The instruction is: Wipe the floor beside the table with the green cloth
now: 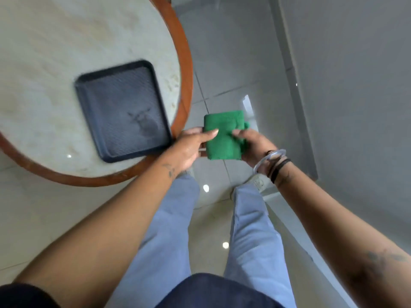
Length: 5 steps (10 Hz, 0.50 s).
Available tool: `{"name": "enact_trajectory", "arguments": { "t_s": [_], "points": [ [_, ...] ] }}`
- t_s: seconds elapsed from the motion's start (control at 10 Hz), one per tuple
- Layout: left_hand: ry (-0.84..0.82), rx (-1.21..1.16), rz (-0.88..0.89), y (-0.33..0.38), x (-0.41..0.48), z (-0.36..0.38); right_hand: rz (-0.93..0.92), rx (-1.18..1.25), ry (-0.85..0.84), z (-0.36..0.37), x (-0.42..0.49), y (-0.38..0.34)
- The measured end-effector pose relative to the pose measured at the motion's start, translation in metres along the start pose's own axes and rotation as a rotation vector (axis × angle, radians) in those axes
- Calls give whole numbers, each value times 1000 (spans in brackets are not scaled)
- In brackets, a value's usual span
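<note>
A folded green cloth (223,135) is held in the air between both hands, just right of the round table (44,63). My left hand (191,147) grips its left edge with the thumb on top. My right hand (255,145), with bangles at the wrist, pinches its right side. Below the cloth lies the glossy tiled floor (233,90) beside the table. My legs in light blue trousers stand under the hands.
A dark square tray (89,103) sits on the table's pale top near its brown rim (184,63). A grey wall (355,85) runs along the right, leaving a strip of floor between table and wall.
</note>
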<state>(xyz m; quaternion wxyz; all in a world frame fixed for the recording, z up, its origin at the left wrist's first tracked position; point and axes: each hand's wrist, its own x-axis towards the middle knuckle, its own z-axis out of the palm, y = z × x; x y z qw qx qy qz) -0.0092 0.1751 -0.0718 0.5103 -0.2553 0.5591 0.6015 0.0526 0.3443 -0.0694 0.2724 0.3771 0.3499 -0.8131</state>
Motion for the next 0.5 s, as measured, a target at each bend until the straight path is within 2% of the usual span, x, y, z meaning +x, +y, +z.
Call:
{"name": "enact_trajectory", "arguments": {
  "t_s": [0.1, 0.2, 0.3, 0.4, 0.5],
  "points": [
    [205, 50, 137, 22, -50, -39, -107, -545, 189, 73, -2, 0],
    [361, 54, 193, 30, -62, -69, -232, -880, 314, 115, 12, 9],
    [596, 111, 229, 36, -58, -109, -306, -1175, 404, 166, 45, 26],
    [674, 187, 222, 40, -51, -123, -293, -1248, 460, 182, 66, 39],
    [678, 294, 123, 39, -43, -126, -196, -1347, 589, 178, 73, 49]
  ]
}}
